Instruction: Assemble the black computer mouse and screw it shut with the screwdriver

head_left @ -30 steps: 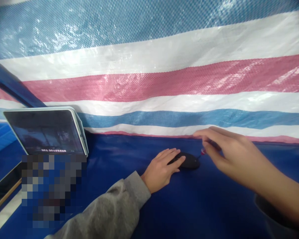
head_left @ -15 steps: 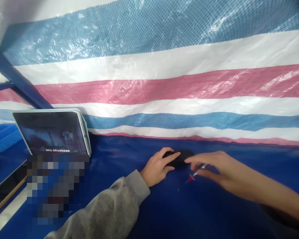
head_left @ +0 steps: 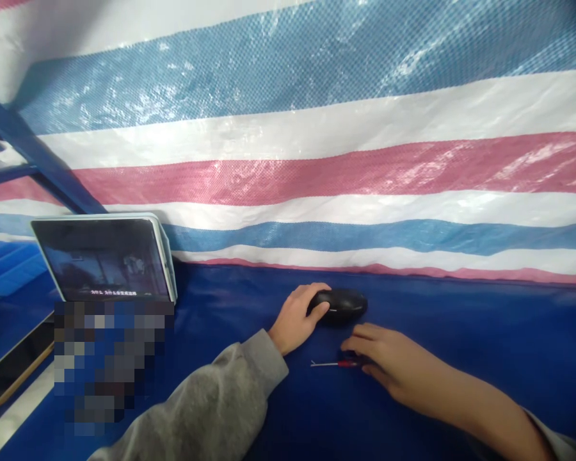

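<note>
My left hand [head_left: 300,317] grips the left end of a black computer mouse [head_left: 346,305], its thumb along the near side. The mouse lies on the blue tabletop, its rounded end pointing right. To the right and nearer to me, my right hand [head_left: 386,358] curls its fingers around the handle of a small screwdriver [head_left: 338,364]. Its thin metal shaft points left, low over the table and apart from the mouse. A red part shows by my fingertips; most of the handle is hidden under the hand.
A tablet [head_left: 108,259] in a pale case leans upright at the left, showing a video. Near it lies a phone [head_left: 16,362], beside a pixelated patch. A blue metal frame [head_left: 43,173] and a striped plastic sheet [head_left: 317,173] stand behind the blue tabletop [head_left: 230,301].
My right hand has drawn back from the mouse, toward me, lowering the screwdriver, whose shaft has swung to point left. My left hand has closed around the mouse's left end.
</note>
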Demonstrator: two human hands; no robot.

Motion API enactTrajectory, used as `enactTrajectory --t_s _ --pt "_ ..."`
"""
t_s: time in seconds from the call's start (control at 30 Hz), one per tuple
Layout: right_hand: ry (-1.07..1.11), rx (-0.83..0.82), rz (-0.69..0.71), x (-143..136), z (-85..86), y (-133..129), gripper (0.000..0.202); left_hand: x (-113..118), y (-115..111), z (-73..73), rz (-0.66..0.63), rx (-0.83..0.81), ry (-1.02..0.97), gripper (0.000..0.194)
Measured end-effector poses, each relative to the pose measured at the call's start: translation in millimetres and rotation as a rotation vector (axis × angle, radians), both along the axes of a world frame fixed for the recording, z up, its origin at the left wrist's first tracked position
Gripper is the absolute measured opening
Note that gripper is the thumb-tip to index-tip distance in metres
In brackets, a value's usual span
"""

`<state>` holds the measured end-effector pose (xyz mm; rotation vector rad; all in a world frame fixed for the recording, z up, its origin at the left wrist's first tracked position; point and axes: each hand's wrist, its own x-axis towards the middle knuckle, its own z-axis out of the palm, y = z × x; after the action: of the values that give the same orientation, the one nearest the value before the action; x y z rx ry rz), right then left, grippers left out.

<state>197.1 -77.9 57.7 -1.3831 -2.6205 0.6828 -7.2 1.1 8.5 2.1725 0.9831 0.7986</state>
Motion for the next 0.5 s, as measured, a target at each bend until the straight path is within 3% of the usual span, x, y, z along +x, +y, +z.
enactTrajectory --t_s 0.13,0.27,0.43,0.5 --pt "0.1 0.204 -0.059 0 -2.5 4 0.026 2 -1 -3.0 0.036 0.068 0.104 0.029" --pt "0.109 0.449 -0.249 5 -22.0 15 0.041 3 -1 -7.0 0.036 0.124 0.163 0.029" --pt "0.116 0.386 -0.264 10 -42.7 20 0.042 1 0 -8.3 0.013 0.122 0.17 0.031" --pt "0.118 0.391 -0.249 11 -43.9 20 0.043 -1 1 -7.3 -0.05 0.099 0.188 0.044"
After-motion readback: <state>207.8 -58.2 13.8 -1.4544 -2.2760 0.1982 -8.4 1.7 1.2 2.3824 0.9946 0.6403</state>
